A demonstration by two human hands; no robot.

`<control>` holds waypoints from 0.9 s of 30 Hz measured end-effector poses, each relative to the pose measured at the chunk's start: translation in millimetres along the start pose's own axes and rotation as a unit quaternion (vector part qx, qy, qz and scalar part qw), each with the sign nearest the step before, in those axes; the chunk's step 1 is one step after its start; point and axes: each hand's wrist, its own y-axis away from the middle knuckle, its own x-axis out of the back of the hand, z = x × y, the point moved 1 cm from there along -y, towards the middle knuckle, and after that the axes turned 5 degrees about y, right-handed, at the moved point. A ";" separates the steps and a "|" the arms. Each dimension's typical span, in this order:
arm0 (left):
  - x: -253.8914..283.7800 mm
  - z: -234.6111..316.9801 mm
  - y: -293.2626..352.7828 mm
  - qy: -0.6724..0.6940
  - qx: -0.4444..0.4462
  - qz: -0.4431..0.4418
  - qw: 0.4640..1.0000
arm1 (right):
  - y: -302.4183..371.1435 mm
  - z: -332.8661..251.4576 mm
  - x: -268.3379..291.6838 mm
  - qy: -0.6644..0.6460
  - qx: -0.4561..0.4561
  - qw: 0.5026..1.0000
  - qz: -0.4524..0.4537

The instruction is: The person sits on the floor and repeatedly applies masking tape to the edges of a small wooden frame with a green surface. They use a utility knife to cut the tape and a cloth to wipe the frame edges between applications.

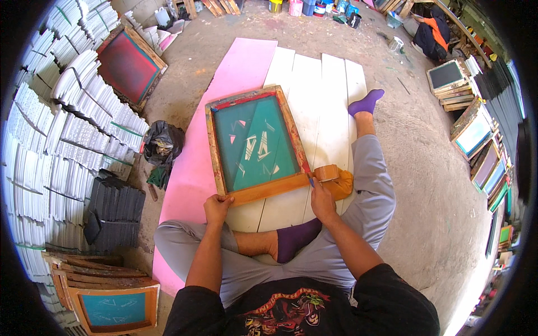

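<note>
A silk-screen printing frame (pixel 244 194) lies on the pink and white sheets between my legs. Its wooden border is worn, and the green mesh (pixel 238 159) carries pale angular cut-out shapes. My left hand (pixel 217 209) pinches the frame's near left corner, thumb on top. At the near right corner, my right hand (pixel 322 200) is closed around a slim tool with a blue part (pixel 311 180), its tip by the wood; most of it is hidden in the fist. Right beside that hand are a roll of brown tape (pixel 327 172) and an orange-yellow cloth or bag (pixel 343 186).
Tall stacks of bundled white sheets (pixel 84 106) line the left side. A black plastic bag (pixel 163 141) sits beside the pink sheet (pixel 241 61). More screen frames (pixel 115 308) lean at lower left and along the right. Paint containers (pixel 296 8) and a crouching person (pixel 434 35) are at the back.
</note>
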 end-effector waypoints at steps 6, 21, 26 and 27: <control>4.4 6.3 3.6 -0.028 -0.031 -0.001 0.999 | -0.5 4.1 -7.9 -0.005 0.015 1.000 0.007; 0.7 -1.3 -0.7 -0.021 -0.030 0.011 0.999 | -0.7 0.2 -16.0 0.072 -0.012 0.997 -0.029; 1.9 11.5 4.9 -0.030 -0.041 0.012 0.999 | -0.1 7.3 -32.0 0.106 -0.012 0.994 0.018; 2.1 12.9 5.9 -0.032 -0.050 0.015 0.998 | -0.1 7.8 -33.6 0.113 -0.010 0.993 0.021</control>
